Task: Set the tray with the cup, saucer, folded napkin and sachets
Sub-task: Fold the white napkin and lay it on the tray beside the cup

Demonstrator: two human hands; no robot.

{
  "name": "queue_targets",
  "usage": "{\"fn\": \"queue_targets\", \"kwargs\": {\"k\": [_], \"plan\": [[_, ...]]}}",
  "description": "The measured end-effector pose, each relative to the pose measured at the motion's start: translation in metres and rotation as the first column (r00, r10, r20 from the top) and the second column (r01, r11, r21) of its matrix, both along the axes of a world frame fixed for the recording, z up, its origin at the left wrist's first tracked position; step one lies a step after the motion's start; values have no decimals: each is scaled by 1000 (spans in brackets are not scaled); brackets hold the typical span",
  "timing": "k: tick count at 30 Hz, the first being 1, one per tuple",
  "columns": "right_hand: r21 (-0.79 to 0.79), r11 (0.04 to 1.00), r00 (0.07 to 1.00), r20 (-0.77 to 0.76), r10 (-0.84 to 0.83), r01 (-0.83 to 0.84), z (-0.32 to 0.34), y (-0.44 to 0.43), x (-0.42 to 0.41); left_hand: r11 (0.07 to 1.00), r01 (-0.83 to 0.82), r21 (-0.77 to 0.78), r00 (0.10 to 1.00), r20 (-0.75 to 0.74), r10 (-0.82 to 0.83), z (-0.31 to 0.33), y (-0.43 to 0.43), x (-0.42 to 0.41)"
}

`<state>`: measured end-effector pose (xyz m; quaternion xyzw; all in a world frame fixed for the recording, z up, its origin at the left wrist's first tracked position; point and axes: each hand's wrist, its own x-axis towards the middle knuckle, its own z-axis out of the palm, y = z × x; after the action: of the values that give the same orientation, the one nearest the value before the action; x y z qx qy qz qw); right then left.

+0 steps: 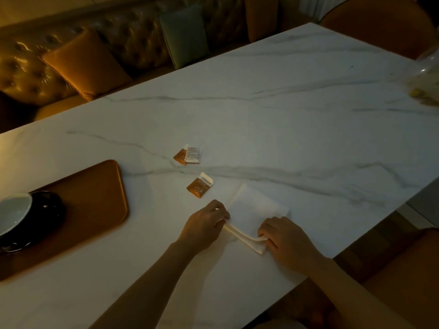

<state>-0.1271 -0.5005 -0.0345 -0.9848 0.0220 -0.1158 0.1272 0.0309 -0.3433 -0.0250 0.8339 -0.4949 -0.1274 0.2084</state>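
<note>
A white napkin (254, 210) lies on the marble table (285, 103) near its front edge. My left hand (204, 224) pinches the napkin's near left corner, and my right hand (285, 238) pinches its near right corner, with that near edge lifted into a fold. Just beyond the napkin lies one orange and white sachet (200, 185), and two more sachets (188, 155) overlap farther back. At the left sits a brown tray (99, 200). On it stands a dark saucer (45, 224) carrying a cup (13, 213) with a white inside.
A tufted sofa with an orange cushion (83, 65) and a grey-green cushion (184, 35) runs behind the table. A clear bag (425, 77) lies at the right edge. Orange chairs stand at the far right and near right.
</note>
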Motion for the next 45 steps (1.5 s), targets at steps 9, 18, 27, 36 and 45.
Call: {"fn": "queue_targets", "kwargs": {"k": [9,18,27,36,45], "plan": [[46,998,999,-9,-35,35,-1,5,-2,999,33,24,999,35,-34,-7,7,-2],[36,998,997,-51,61,-59,-2,3,-4,998,54,37,993,98,-58,-12,12,-6],[141,989,989,-128,69,-51,0,1,-6,998,15,58,974,226,-27,-9,15,-10],[142,989,955,-285,82,-43,-4,-4,4,989,-39,145,989,147,18,-30,-29,-38],[73,996,996,-63,-55,60,19,-12,21,976,-65,209,987,159,32,-53,-33,-41]]}}
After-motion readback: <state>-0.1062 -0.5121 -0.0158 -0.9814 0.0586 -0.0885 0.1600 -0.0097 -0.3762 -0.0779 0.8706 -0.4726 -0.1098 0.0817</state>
